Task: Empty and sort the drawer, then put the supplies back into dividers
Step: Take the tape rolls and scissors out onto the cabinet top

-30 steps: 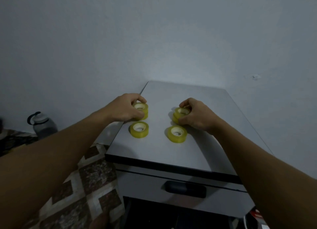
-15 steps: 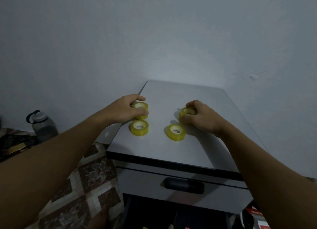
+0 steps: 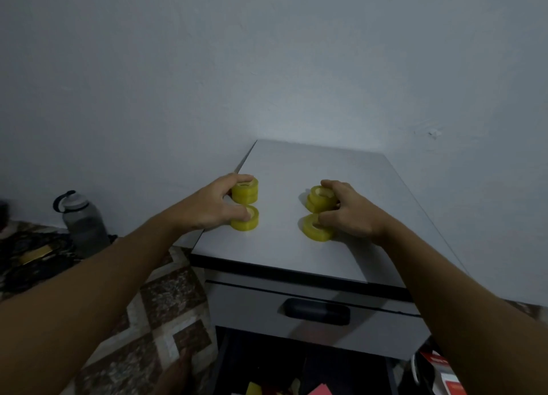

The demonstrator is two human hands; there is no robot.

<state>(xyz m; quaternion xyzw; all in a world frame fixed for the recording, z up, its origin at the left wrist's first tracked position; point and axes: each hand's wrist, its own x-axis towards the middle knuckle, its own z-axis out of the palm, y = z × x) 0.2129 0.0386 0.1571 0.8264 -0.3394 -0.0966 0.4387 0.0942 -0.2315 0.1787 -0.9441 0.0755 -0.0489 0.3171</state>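
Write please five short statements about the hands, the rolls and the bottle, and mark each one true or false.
1. The left rolls and the right rolls are yellow. True.
2. The bottle stands on the cabinet. False: it stands on the floor, left of the cabinet.
3. The left hand touches the left rolls. True.
4. The right hand pulls the handle. False: it rests on the right rolls, on top of the cabinet.
5. The handle is black. True.
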